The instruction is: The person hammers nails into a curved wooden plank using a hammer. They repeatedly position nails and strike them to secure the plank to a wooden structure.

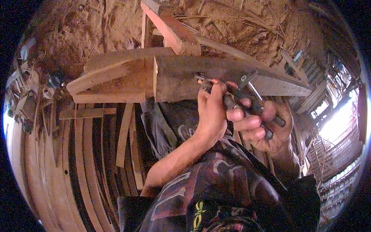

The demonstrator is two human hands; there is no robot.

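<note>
My left hand point(211, 110) is closed, its fingertips pinched around a small dark piece point(206, 87) that I cannot make out. To its right, my right hand point(266, 125) wraps around a black-handled tool point(231, 101). Two black handle ends stick out of the right fist, and red shows near the tool's upper end. Beside it a shiny metal rod with a ring-shaped end point(244, 78) slants up from the right hand. Both hands are close together at the near edge of a thick wooden beam point(177, 75). The fingers hide much of what they hold.
Curved wooden pieces point(110, 79) lie left of the beam, and a reddish plank point(172, 29) leans behind it. Sawdust point(73, 31) covers the far ground. Long timber strips point(79, 154) spread across the lower left. Corrugated sheets point(340, 162) are at the right.
</note>
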